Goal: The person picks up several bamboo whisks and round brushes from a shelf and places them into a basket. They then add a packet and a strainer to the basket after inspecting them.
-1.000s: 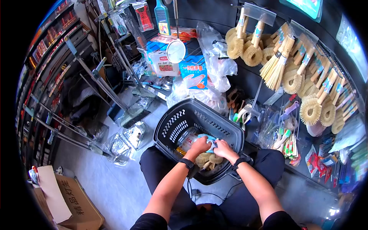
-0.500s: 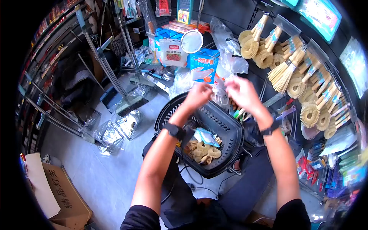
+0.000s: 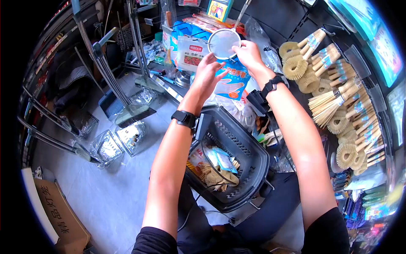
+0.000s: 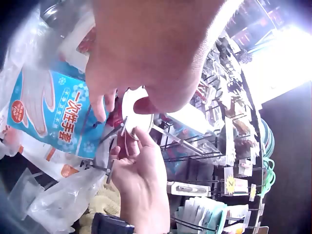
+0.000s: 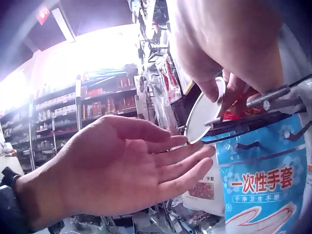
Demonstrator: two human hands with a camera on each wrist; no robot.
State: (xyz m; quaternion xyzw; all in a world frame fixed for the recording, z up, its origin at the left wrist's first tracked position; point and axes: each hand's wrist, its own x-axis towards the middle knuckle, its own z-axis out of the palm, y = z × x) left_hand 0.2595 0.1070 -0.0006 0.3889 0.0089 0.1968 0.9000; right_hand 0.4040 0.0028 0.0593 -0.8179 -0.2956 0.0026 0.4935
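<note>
Both arms raised toward the display rack above the shopping basket (image 3: 237,139). Right hand (image 3: 247,54) pinches the rim of a round mesh strainer (image 3: 223,43) hanging from the rack; in the right wrist view thumb and fingers (image 5: 222,90) are curled onto the strainer's metal rim (image 5: 202,114), beside the rack's wire hooks (image 5: 273,97). Left hand (image 3: 207,74) sits just below and left of the strainer, fingers straight and relaxed, palm up, holding nothing; in the right wrist view its fingertips (image 5: 195,146) reach the lower edge of the rim, touching or nearly so, cannot tell which. Strainer's long handle (image 3: 244,9) angles up toward the top of the rack. Directly under the strainer hangs a blue packet of disposable gloves (image 3: 232,80), printed with white hand shapes; the left wrist view shows the same packet (image 4: 46,109) left of the hands. Left of that, a white packet with a red label (image 3: 190,53). Basket is black plastic, resting on the person's lap, holding coiled fibre scrubbers (image 3: 215,175) and a blue-and-white sachet (image 3: 224,158). Right of the arms, rows of wooden-handled scrubbing brushes (image 3: 338,97) hang on the dark wall panel. Black wristbands on both wrists. Cardboard box (image 3: 59,216) on the floor at lower left.
</note>
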